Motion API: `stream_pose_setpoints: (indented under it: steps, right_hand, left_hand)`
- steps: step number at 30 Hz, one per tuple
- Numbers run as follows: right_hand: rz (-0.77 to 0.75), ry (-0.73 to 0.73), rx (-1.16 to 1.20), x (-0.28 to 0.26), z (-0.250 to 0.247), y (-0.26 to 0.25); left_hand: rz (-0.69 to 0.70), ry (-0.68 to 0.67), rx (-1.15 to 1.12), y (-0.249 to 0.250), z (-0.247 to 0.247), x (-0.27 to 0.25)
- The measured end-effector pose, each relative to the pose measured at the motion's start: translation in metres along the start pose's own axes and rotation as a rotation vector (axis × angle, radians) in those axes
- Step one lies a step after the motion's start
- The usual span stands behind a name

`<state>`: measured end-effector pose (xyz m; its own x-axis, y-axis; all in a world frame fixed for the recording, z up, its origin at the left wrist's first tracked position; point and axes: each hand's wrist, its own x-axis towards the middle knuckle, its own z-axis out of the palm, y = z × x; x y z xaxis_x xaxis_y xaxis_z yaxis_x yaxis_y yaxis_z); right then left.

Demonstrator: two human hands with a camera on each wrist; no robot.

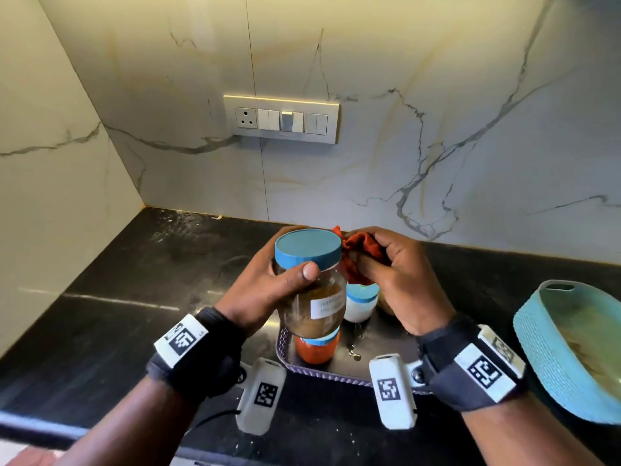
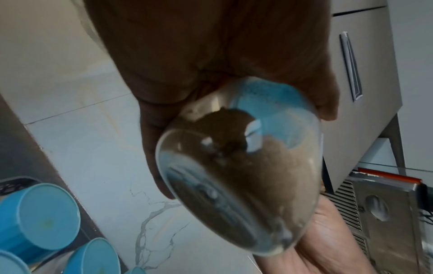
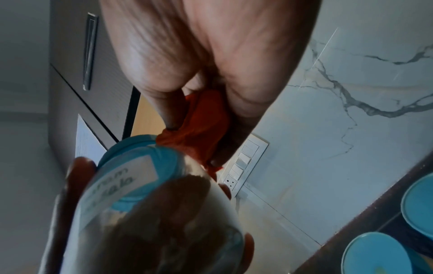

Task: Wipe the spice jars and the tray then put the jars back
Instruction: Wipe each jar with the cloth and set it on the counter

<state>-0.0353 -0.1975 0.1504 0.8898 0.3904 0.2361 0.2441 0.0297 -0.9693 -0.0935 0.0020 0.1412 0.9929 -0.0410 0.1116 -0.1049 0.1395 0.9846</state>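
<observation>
My left hand (image 1: 268, 280) grips a clear spice jar (image 1: 316, 304) of brown powder, with a blue lid (image 1: 307, 247) and a white label, lifted above the tray. In the left wrist view the jar (image 2: 239, 176) is seen from its base. My right hand (image 1: 386, 274) holds a bunched red cloth (image 1: 361, 250) against the side of the lid; the cloth (image 3: 199, 126) sits pinched between fingers and thumb. Below, a dark metal tray (image 1: 336, 373) with a perforated rim holds a jar of red powder (image 1: 316, 348) and a jar of white powder (image 1: 359, 306).
The tray sits on a black stone counter (image 1: 117, 314) against a marble wall with a switch panel (image 1: 280, 119). A teal woven basket (image 1: 537, 348) stands at the right. Blue jar lids (image 2: 46, 213) show in the wrist views.
</observation>
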Motion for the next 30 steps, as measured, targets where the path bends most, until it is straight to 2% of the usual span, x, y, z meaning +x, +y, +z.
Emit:
stream_pose_setpoints:
  steps: [3, 8, 10, 13, 16, 21, 24, 27, 30]
  right_hand:
    - [0.058, -0.005, 0.036, 0.007, 0.000, 0.001]
    - [-0.053, 0.119, -0.006, 0.002, 0.004, 0.000]
    - [-0.164, 0.174, -0.186, -0.005, 0.007, -0.002]
    - [-0.414, 0.203, -0.492, -0.013, 0.014, -0.005]
    - [-0.548, 0.134, -0.640, -0.018, 0.018, -0.002]
    - [-0.661, -0.056, -0.811, -0.025, 0.024, 0.014]
    - [-0.715, -0.110, -0.852, -0.026, 0.034, 0.025]
    - [-0.707, -0.193, -0.850, -0.026, 0.046, 0.038]
    - [-0.635, -0.273, -0.780, -0.025, 0.058, 0.051]
  left_hand:
    - [-0.002, 0.003, 0.006, 0.000, 0.003, 0.002]
    - [0.047, 0.127, -0.004, -0.002, 0.012, 0.013]
    - [0.059, 0.183, -0.019, -0.005, 0.015, 0.017]
    - [0.066, 0.220, -0.044, -0.009, 0.017, 0.021]
    - [0.044, 0.250, -0.075, -0.010, 0.016, 0.025]
    - [-0.006, 0.310, -0.133, -0.010, 0.002, 0.022]
    - [-0.037, 0.348, -0.153, -0.007, -0.012, 0.013]
    - [-0.062, 0.402, -0.118, -0.003, -0.033, 0.001]
    - [-0.059, 0.408, -0.037, -0.003, -0.063, -0.015]
